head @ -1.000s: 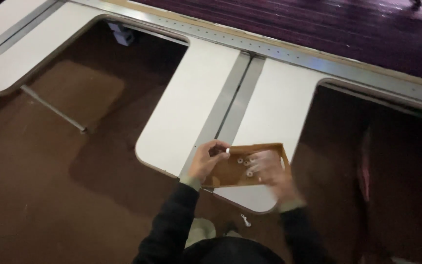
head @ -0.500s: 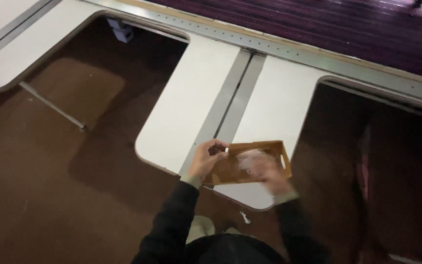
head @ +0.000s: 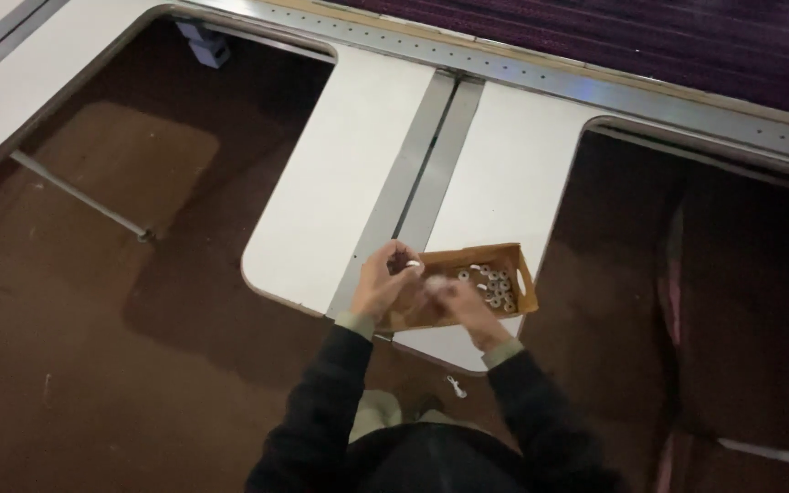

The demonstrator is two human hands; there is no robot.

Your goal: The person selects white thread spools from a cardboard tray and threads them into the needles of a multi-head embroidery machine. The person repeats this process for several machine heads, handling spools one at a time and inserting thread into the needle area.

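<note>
My left hand (head: 385, 283) sits just below the middle of the frame, over the near edge of the white worktop (head: 340, 201). Its fingers are curled together and pinched on a small pale ring-shaped part (head: 413, 266); I can make out its light rim against my fingertips, but little more. My right hand (head: 461, 301) is just to the right of it, the two hands nearly touching, and it is blurred. Something small and whitish shows at its fingertips, yet I cannot tell whether those fingers are clamped on it or merely bent around it.

Both hands hover over the left half of a shallow brown cardboard tray (head: 518, 260), which lies on the worktop near its rounded near edge. My hands hide that half of the tray. In the uncovered right half lies a cluster of small white rings (head: 490, 285), packed close together; they are too small to count or to tell apart.

A grey metal strip (head: 422, 173) runs up the worktop from my left hand towards the top of the frame. On the brown floor (head: 93, 347) below the worktop edge, just under my right wrist, lies one small white piece (head: 456, 387), its shape unclear. My dark sleeves (head: 321, 402) run off the bottom of the frame.
</note>
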